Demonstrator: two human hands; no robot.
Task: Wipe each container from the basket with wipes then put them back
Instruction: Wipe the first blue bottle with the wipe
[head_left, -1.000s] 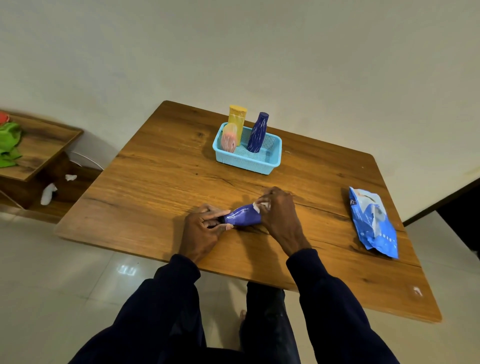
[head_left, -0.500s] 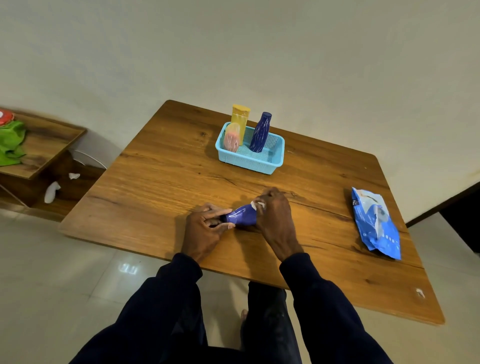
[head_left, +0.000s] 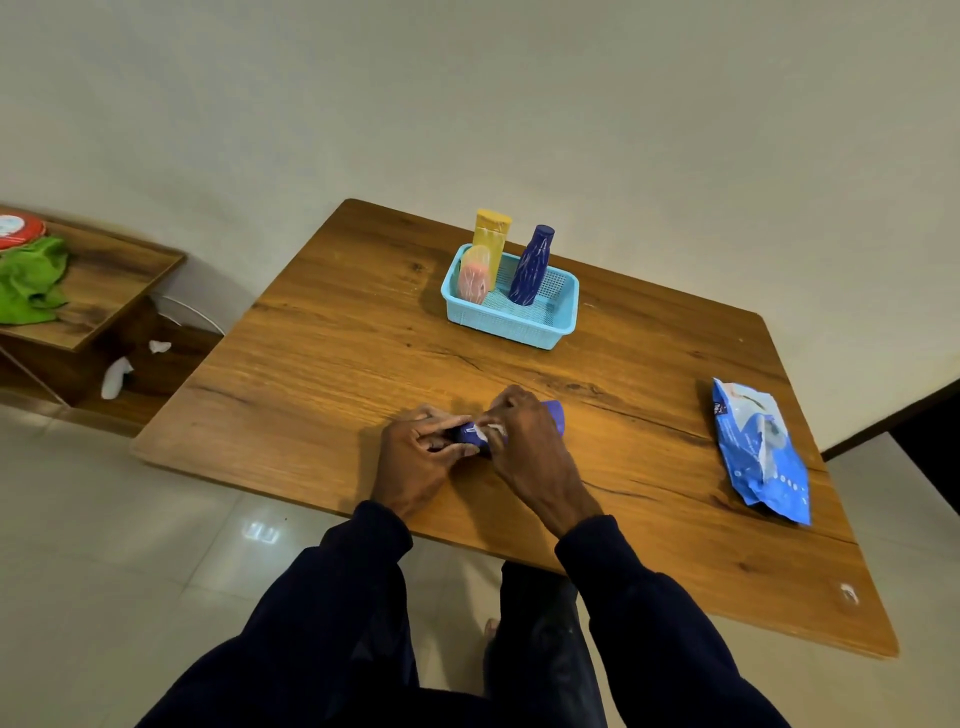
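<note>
The right hand (head_left: 524, 441) has slid along the purple bottle (head_left: 555, 415) toward the left hand (head_left: 415, 462). The bottle's far end, covered half a second ago, now pokes out past the knuckles. The right hand's fingers are curled over the bottle with a white wipe (head_left: 491, 430) pressed under them. The left hand pinches the narrow end to steady it.

The bottle lies on its side low over the near part of the counter (head_left: 337, 364), well apart from the basket (head_left: 519, 325). That stroke suggests wiping of this bottle is under way, not finished.

A yellow bottle (head_left: 491, 234), a dark blue bottle (head_left: 532, 265) and a pink container (head_left: 474, 275) stand in the basket. The pack of wipes (head_left: 761, 452) lies off to the right.
</note>
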